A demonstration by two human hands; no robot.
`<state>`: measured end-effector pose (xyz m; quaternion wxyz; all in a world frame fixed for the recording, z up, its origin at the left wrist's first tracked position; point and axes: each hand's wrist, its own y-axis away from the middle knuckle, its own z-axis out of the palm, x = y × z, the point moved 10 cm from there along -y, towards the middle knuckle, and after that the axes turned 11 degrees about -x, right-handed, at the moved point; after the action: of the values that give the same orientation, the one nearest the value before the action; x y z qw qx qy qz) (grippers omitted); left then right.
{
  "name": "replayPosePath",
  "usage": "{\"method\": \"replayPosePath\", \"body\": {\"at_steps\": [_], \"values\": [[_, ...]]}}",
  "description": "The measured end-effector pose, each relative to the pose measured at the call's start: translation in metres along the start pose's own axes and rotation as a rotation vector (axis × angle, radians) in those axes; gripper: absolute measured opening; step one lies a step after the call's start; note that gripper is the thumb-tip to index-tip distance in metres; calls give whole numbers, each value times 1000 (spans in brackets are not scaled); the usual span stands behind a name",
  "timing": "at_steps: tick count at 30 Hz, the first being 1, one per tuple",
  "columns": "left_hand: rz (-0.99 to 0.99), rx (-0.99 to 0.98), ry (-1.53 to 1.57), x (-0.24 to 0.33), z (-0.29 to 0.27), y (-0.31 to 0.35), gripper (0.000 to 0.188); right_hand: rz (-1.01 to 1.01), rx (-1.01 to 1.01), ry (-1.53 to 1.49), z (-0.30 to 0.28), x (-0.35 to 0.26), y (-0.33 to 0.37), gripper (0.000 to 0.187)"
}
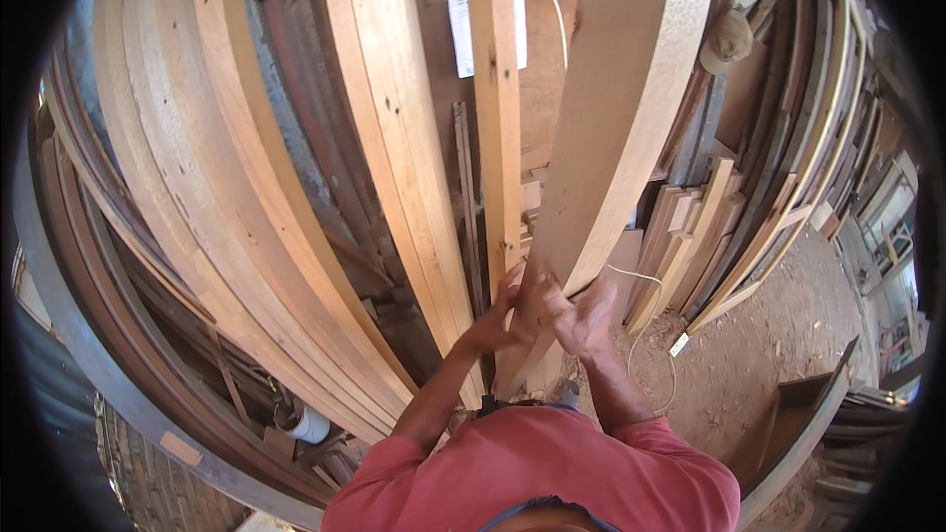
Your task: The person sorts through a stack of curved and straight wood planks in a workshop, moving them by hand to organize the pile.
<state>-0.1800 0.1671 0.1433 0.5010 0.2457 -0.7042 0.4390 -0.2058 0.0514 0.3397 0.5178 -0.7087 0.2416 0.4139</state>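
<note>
Squared timber beam (601, 128), pale, thick, one broad face and one edge face showing; centre right of the view, running from the upper edge down to the wearer's waist. Left hand (501, 320): at the beam's left side near its lower end, fingers bent, not closed round it. Right hand (581, 317): at the right edge, fingers partly curled against the wood; firmness of hold cannot be told. Handling, as judged: palms opposed, weight shared, fingertips clear of the gap on the left, since so long a piece would swing readily. Adjacent left: narrow knotted timber (496, 103), then paired planks (389, 118) and a broad row of boards (202, 177). Right: white cord (645, 279), best kept from underfoot; floor (734, 365) strewn with shavings.
</note>
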Motion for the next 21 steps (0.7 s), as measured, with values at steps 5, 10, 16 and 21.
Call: {"method": "replayPosePath", "body": {"at_steps": [5,10,16,21], "values": [[-168,-25,368,-119,5,20,93,-2,32,206,5,-26,15,37],[-109,179,319,-84,15,22,78,-212,113,-35,-20,-58,-2,49],[-83,604,102,16,14,15,46,-236,-112,-327,-48,-38,-74,44],[-145,735,-33,-5,16,28,37,-88,-173,-354,-38,37,-81,46]]}}
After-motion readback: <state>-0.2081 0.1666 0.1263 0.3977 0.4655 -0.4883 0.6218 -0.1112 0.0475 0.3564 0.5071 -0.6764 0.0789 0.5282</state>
